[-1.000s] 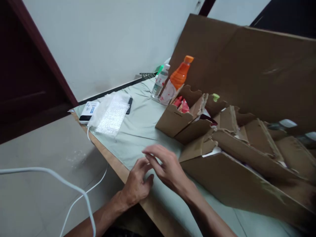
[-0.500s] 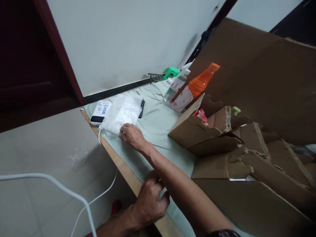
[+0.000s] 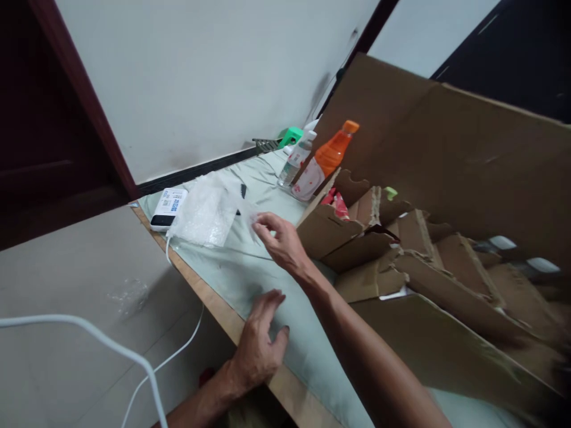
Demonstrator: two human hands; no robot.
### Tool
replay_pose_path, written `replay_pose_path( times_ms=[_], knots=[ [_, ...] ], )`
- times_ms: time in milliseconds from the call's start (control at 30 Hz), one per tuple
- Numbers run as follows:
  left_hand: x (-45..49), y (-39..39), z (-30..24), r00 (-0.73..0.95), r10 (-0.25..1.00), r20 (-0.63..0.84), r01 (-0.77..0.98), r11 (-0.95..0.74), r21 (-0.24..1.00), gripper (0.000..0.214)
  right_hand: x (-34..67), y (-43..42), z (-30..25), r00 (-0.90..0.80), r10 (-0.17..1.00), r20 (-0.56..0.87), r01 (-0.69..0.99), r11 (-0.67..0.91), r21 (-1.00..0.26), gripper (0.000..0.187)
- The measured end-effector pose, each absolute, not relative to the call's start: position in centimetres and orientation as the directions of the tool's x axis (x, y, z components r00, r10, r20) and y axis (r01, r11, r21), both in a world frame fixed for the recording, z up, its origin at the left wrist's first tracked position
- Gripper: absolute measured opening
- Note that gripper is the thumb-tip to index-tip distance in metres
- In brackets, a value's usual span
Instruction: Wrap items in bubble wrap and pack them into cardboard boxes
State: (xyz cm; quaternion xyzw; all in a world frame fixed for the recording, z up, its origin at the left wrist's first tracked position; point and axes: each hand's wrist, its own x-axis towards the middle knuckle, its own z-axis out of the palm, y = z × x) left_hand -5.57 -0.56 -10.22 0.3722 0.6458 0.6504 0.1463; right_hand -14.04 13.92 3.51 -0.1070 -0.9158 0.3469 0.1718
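My right hand (image 3: 281, 238) reaches over the pale green cloth and pinches a corner of a translucent bubble wrap sheet (image 3: 203, 214). That corner is drawn out toward my fingers, while the rest lies on the cloth. Under the sheet's far right side a dark flat object (image 3: 242, 196) partly shows; its kind is hidden. Close to the table's front edge, my left hand (image 3: 263, 339) hovers with thumb and fingers apart and nothing in them. Left of the bubble wrap, touching it or nearly so, lies a white device with a black panel (image 3: 168, 209).
A large cardboard box (image 3: 423, 333) with torn dividers takes up the right side. Behind it stand an orange drink bottle (image 3: 328, 157) and a clear water bottle (image 3: 297, 159). A white cable (image 3: 147, 359) hangs past the wooden edge (image 3: 205, 291). Clear plastic (image 3: 129, 297) lies on the floor.
My right hand has moved right, pulling the bubble wrap's corner with it. My left hand's fingers have spread from a more curled pose. The view has shifted slightly right.
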Motion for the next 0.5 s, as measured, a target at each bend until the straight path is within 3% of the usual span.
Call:
replay_pose_path(
  times_ms=[67, 133, 200, 267, 367, 500],
  knots=[
    [-6.0, -0.7, -10.3, -0.711, 0.678, 0.188, 0.097, -0.17, 0.981, 0.067, -9.5, 14.3, 5.2, -0.868, 0.405, 0.287, 0.021, 0.607, -0.794, 0.018],
    [-6.8, -0.8, -9.9, -0.721, 0.692, 0.04, -0.213, -0.276, 0.937, 0.07, -4.4, 13.8, 5.9, -0.805, 0.54, 0.245, 0.018, 0.435, -0.9, 0.025],
    [-7.6, -0.9, -9.0, -0.663, 0.733, -0.15, -0.563, -0.357, 0.745, 0.066, 1.1, 12.8, 5.7, -0.727, 0.675, 0.129, 0.031, 0.22, -0.975, 0.03],
    [-8.1, -0.8, -7.7, -0.521, 0.794, -0.312, -0.805, -0.336, 0.488, 0.054, 6.7, 11.8, 4.9, -0.642, 0.767, -0.004, 0.039, 0.027, -0.999, 0.031],
    [-7.6, -0.2, -5.9, -0.34, 0.82, -0.46, -0.932, -0.231, 0.278, 0.031, 15.2, 10.6, 3.6, -0.493, 0.858, -0.141, 0.035, -0.143, -0.989, 0.03],
    [-5.3, 1.1, -4.7, -0.37, 0.722, -0.584, -0.924, -0.218, 0.316, 0.007, 25.0, 9.8, 2.6, -0.261, 0.942, -0.21, 0.016, -0.213, -0.977, 0.03]
  ],
)
